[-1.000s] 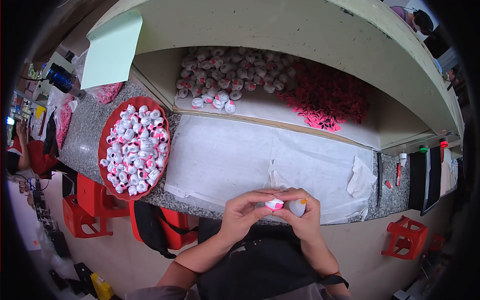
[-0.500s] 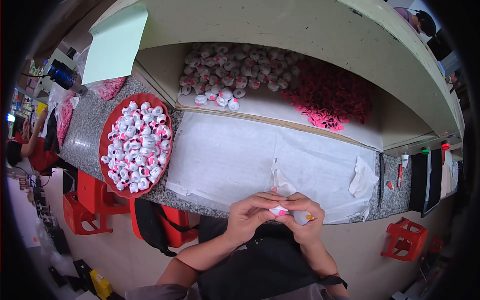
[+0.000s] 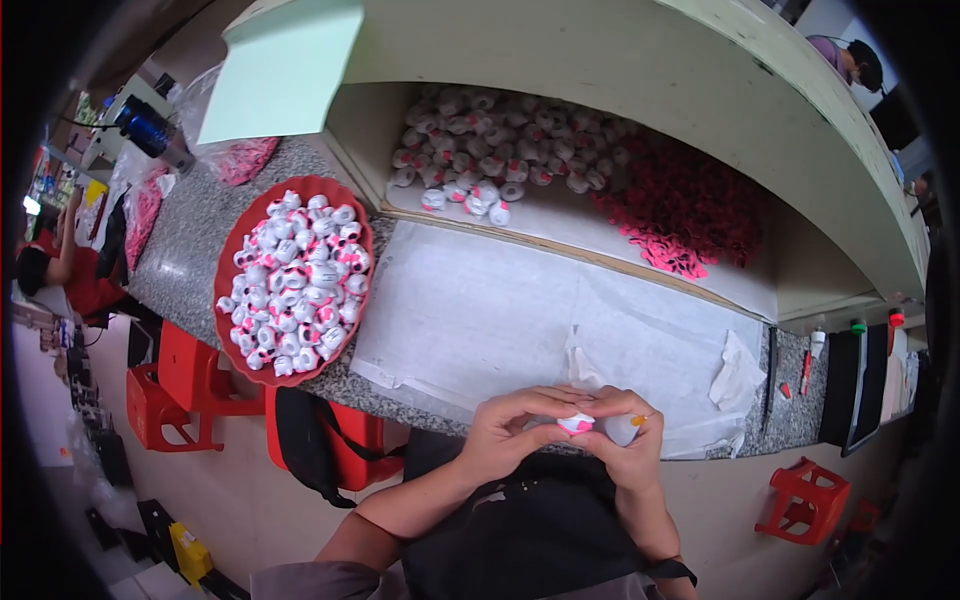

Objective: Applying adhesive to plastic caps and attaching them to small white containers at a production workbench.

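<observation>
Before my body, just over the table's near edge, my left hand [image 3: 512, 430] and my right hand [image 3: 627, 440] are closed, fingertips together, on a small white-and-pink figure piece [image 3: 575, 424]. Thumbs press it from below and fingers from above, covering much of it. Tucked in my right hand is also a whitish translucent container [image 3: 620, 431] with an orange-yellow tip [image 3: 638, 420]; its exact kind is unclear. Under and beyond my hands lies white paper sheeting [image 3: 480, 300], with a crumpled strip [image 3: 582, 365] right behind my fingers.
At left a red scalloped basin [image 3: 228, 240] holds many similar pieces. The shelf compartment beyond contains white pieces [image 3: 490, 150] and a heap of pink pieces [image 3: 690, 215]. Crumpled paper [image 3: 736, 370] and a red pen [image 3: 806, 372] lie at right. Red stools [image 3: 805, 500] stand below.
The whole view has shifted slightly, so the table and basin appear further right. Both hands still grip the small piece, which is turned a little.
</observation>
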The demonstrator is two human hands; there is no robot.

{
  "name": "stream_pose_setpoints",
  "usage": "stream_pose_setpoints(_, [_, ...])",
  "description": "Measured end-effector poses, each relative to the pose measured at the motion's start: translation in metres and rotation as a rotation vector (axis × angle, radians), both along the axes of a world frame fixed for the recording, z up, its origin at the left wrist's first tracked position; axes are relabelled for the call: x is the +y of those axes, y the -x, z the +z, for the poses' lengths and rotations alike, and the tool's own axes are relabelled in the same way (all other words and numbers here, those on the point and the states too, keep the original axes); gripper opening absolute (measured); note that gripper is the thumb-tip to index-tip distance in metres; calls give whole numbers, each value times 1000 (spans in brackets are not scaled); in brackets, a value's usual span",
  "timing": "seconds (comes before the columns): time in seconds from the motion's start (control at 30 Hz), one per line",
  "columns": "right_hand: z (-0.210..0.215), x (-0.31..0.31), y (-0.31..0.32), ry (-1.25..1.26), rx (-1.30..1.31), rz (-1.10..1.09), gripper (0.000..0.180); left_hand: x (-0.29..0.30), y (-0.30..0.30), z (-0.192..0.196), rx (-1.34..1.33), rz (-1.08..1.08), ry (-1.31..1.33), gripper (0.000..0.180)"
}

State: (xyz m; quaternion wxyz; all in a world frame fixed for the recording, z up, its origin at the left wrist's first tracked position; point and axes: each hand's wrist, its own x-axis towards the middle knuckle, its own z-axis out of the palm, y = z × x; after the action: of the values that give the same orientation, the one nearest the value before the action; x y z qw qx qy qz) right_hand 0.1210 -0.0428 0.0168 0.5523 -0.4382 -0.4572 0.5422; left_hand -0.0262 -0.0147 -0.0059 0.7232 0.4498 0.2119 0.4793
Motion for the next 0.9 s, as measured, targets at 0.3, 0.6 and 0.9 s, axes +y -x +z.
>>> stream_pose_setpoints(0.3, [1,-6,6,-5,6,-143,20,-6,-4,1,-16,66,-82,18])
stream_pose_setpoints(0.6, [3,8,12,155,16,-11,24,2,9,5,-1,49,72,27])
stream_pose_setpoints(0.9, [1,4,10,132,64,-22,24,-1,5,4,9,47,105,28])
